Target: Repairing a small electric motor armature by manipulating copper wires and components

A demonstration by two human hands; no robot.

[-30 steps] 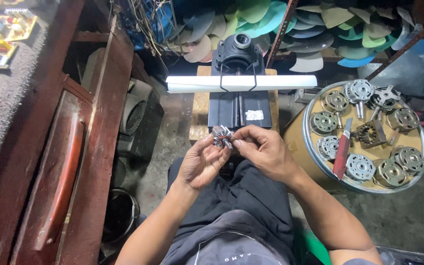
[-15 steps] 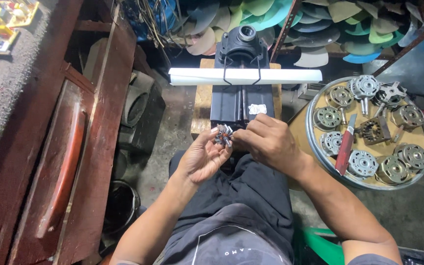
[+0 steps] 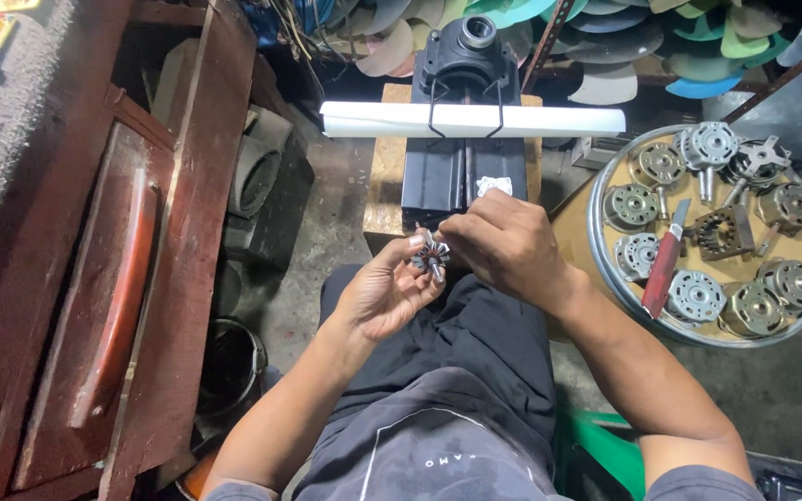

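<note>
Left hand: palm up over the lap, fingers curled narrowly around a small silver finned metal motor part with a short shaft, which sits at the fingertips; right hand: knuckles up, fingers pinched closed against the same part from the right, both hands touching it. Ahead, on a wooden block: black metal machine with a round socket on top; white tube lying across it. To the right: round metal tray holding grey small motors and a red-handled knife; to the left: dark red wooden bench.
</note>
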